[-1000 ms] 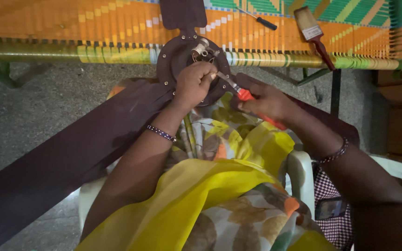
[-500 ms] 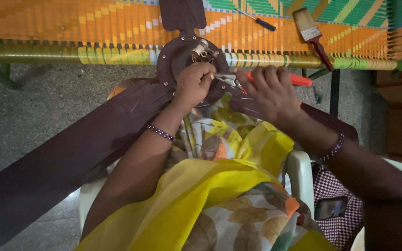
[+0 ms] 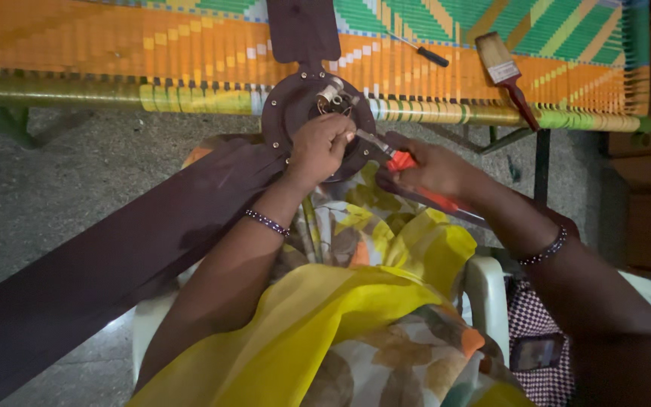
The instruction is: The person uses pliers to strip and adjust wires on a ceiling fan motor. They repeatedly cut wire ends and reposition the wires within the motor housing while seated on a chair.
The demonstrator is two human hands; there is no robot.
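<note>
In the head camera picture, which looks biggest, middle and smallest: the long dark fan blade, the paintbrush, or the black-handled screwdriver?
1. Fan blade: by far the biggest, though it lies nearest the camera.
2. Paintbrush.
3. Screwdriver: a bit shorter and much thinner than the brush. Both lie on the woven cot, equally far away.

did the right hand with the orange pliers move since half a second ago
Yes. The right hand has closed back around the orange-handled pliers and dropped lower, away from the woven cot's green rail, nearer the fan hub.
</note>
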